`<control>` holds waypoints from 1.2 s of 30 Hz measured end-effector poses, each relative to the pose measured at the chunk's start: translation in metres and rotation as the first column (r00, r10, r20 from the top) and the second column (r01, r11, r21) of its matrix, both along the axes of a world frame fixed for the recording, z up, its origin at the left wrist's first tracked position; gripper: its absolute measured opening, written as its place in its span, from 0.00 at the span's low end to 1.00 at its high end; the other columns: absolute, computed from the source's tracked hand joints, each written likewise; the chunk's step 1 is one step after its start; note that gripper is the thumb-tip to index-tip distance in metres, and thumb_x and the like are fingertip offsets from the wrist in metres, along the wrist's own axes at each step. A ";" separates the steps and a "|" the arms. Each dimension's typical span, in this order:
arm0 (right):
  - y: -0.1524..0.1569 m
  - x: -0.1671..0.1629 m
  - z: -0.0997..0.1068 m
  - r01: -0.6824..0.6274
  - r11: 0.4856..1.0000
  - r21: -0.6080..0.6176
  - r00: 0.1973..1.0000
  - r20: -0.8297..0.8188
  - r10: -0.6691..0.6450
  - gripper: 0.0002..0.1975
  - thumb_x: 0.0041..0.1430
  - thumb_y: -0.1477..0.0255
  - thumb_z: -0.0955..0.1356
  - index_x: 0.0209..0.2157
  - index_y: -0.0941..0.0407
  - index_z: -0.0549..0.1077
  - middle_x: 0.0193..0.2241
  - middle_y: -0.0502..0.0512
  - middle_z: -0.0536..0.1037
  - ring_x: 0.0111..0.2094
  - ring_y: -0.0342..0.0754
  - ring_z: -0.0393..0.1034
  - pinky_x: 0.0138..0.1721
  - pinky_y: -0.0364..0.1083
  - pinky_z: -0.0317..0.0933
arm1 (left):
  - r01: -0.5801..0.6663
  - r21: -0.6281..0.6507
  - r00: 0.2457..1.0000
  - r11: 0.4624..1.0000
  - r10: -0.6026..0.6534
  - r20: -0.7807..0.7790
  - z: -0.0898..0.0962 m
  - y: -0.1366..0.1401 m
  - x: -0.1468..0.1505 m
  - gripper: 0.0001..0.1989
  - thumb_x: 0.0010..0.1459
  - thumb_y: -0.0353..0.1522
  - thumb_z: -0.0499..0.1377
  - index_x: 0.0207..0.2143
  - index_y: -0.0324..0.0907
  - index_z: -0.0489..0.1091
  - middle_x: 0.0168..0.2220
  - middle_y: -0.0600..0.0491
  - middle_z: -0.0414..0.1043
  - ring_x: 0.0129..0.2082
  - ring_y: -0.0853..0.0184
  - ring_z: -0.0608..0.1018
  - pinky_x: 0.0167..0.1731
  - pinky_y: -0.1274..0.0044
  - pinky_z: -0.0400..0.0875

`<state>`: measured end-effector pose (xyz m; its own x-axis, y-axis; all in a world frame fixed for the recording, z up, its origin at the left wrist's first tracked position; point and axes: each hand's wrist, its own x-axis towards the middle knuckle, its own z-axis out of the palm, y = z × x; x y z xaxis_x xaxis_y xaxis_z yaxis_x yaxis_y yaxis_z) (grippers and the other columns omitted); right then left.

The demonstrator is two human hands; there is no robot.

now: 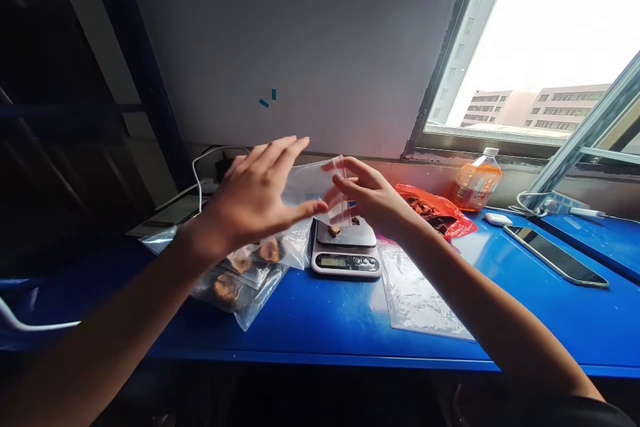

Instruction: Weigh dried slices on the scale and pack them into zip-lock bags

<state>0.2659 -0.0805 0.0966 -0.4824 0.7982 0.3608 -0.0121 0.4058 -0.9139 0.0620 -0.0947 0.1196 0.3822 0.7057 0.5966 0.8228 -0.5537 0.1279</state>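
My right hand pinches a clear zip bag by its red-striped opening, above a small digital scale. With fingers spread, my left hand is raised beside the bag, its thumb close to the opening; whether it touches the plastic I cannot tell. Brown dried pieces lie on the scale's plate, partly hidden by the bag and my right hand. Below my left hand, several clear bags hold brown dried slices.
Flat clear bags lie right of the scale on the blue table. Behind my right forearm are a red plastic bag of dark pieces and an orange drink bottle. A phone and white case lie farther right.
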 end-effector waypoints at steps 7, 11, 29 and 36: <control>0.019 0.001 -0.017 -0.103 0.988 -0.116 0.994 0.037 0.107 0.20 0.62 0.61 0.64 0.53 0.54 0.62 0.38 0.57 0.77 0.35 0.48 0.76 0.37 0.50 0.72 | 0.008 -0.119 0.979 0.993 -0.032 -0.199 -0.046 0.016 0.011 0.49 0.52 0.46 0.61 0.68 0.50 0.37 0.63 0.43 0.57 0.58 0.48 0.66 0.56 0.59 0.58; 0.047 0.021 -0.041 0.254 0.889 0.381 0.891 0.266 -0.369 0.15 0.59 0.64 0.67 0.45 0.57 0.70 0.44 0.60 0.76 0.46 0.51 0.71 0.49 0.53 0.65 | -0.047 -0.136 0.991 0.990 0.029 -0.132 -0.060 0.034 -0.002 0.48 0.51 0.45 0.62 0.68 0.49 0.39 0.61 0.45 0.62 0.58 0.50 0.67 0.55 0.61 0.61; 0.069 0.032 -0.075 0.277 0.892 0.358 0.737 0.516 -0.436 0.07 0.53 0.67 0.70 0.30 0.56 0.76 0.32 0.54 0.79 0.34 0.48 0.72 0.36 0.45 0.62 | 0.086 -0.219 0.996 0.972 -0.082 0.028 -0.082 0.038 -0.007 0.44 0.49 0.43 0.64 0.65 0.48 0.48 0.63 0.48 0.60 0.58 0.54 0.68 0.56 0.64 0.63; 0.063 0.040 -0.068 0.428 0.894 0.135 0.859 0.247 -0.449 0.16 0.52 0.58 0.69 0.31 0.59 0.74 0.29 0.54 0.78 0.29 0.44 0.71 0.29 0.42 0.63 | 0.061 -0.223 0.998 0.973 -0.064 -0.005 -0.087 0.038 -0.007 0.44 0.49 0.44 0.63 0.65 0.50 0.47 0.61 0.49 0.61 0.57 0.53 0.69 0.55 0.63 0.63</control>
